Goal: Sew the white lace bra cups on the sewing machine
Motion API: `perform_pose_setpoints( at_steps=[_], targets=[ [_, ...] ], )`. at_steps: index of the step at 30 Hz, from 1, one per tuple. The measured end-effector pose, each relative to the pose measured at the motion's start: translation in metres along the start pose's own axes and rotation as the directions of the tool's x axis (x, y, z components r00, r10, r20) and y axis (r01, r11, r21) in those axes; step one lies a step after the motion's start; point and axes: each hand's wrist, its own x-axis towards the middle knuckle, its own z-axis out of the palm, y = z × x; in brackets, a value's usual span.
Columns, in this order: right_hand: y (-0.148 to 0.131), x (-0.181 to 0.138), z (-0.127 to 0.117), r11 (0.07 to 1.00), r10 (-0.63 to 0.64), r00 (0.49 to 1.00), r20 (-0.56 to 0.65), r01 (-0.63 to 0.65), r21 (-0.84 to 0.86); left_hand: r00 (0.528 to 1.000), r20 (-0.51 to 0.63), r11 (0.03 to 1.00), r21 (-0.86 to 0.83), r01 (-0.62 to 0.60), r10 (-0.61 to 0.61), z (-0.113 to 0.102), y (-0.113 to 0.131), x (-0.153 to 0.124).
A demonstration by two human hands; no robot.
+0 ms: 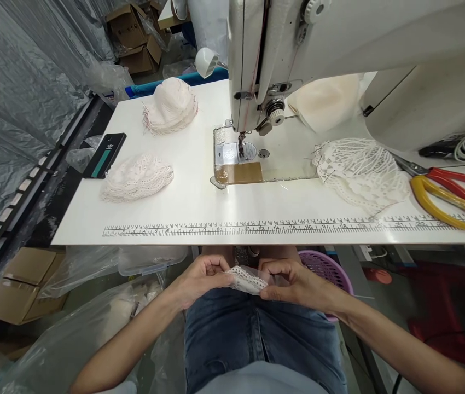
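Observation:
Above my lap, just in front of the table edge, a small piece of white lace (246,280) is stretched between my hands. My left hand (210,276) pinches its left end between thumb and fingers. At the other end, my right hand (284,280) grips the lace together with some sheer fabric, its thumb below and fingers curled over. Beyond them on the table stands a white sewing machine (253,65), its presser foot (241,146) over the needle plate. Stacked white lace pieces (138,178) lie at the left, and more lace (359,169) lies right of the machine bed.
A pile of cream cups (170,106) and a black phone-like case (104,156) are on the table's left. Scissors with red and yellow handles (454,197) lie at the right. A ruler strip (232,227) runs along the front edge. A purple basket (326,268) sits below.

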Motion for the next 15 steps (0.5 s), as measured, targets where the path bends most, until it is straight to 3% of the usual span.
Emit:
perform_pose_setpoints(
  at_steps=[6,15],
  targets=[
    [0.0,-0.008,-0.004,1.0,0.007,1.0,0.028,-0.008,0.023,0.999,0.046,0.998,0.058,-0.021,0.018,0.005,0.002,0.004],
    [-0.002,0.002,0.006,1.0,0.004,1.0,-0.017,-0.005,-0.027,0.986,0.089,0.909,0.382,-0.167,0.144,0.018,0.009,0.009]
  ],
)
